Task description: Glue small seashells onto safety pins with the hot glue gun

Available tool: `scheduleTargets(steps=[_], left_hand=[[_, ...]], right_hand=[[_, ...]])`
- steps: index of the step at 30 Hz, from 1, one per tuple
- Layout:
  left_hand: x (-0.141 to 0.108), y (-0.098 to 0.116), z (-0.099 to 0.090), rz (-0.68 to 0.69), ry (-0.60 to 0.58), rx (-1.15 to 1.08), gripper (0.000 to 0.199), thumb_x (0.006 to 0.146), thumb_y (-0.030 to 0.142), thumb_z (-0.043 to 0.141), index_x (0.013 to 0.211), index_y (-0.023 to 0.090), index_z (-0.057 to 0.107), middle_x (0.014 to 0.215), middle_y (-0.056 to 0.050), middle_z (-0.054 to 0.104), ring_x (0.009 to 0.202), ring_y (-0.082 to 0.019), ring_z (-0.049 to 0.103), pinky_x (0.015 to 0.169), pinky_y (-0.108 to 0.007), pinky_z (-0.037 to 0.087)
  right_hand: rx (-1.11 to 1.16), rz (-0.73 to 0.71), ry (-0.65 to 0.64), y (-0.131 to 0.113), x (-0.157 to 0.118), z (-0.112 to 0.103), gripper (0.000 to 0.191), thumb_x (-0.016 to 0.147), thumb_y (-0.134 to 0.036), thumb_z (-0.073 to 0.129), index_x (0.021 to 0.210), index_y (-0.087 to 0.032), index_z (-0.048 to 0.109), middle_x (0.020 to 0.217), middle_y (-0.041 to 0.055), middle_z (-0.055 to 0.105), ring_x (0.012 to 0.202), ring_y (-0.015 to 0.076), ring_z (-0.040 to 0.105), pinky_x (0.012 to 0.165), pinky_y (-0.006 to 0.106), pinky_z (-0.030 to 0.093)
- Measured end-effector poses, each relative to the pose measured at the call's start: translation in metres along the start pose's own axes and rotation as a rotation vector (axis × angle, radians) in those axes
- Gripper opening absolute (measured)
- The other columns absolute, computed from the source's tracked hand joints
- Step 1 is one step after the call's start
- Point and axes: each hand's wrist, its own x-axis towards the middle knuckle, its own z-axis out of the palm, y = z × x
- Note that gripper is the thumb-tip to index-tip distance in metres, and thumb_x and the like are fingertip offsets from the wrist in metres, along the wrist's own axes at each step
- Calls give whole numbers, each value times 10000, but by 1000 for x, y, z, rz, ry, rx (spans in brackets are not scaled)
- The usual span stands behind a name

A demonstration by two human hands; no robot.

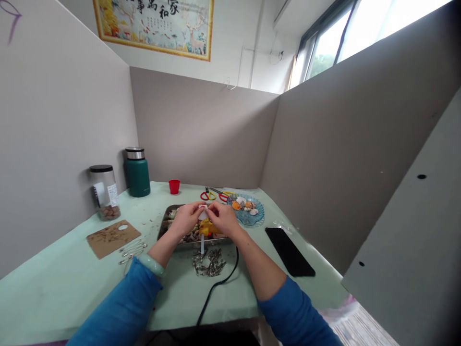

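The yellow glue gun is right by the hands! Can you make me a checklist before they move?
1. White piece held: ok, between the fingers of the left hand and right hand.
2. Glue gun well away from fingers: not ok, it sits close by them.
3. Glue gun cool: cannot tell.
4. Black cord apart from the metal bits: ok.
5. Scissors away from fingers: ok, behind the tray.

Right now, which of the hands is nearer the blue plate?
Right. The right hand is near the left edge of the blue plate; the left hand is farther left.
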Motion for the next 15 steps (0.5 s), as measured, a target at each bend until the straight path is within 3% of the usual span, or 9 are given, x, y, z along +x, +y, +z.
scheduleTargets(steps=[7,15], left_hand=[[2,-8,4,10,71,109,333,806,398,471,957,179,671,791,-35,710,671,-164,624,622,-233,462],[-4,1,4,61,113,311,274,801,353,489,933,190,665,829,-40,712,730,-169,629,650,-232,417]], right_hand=[[-71,10,10,-3,-1,-1,204,852,-327,489,739,-186,584,628,-2,613,557,113,519,562,211,332],[-183,42,37,-5,-2,3,221,851,-345,493,717,-189,575,622,1,619,572,118,540,574,216,322]])
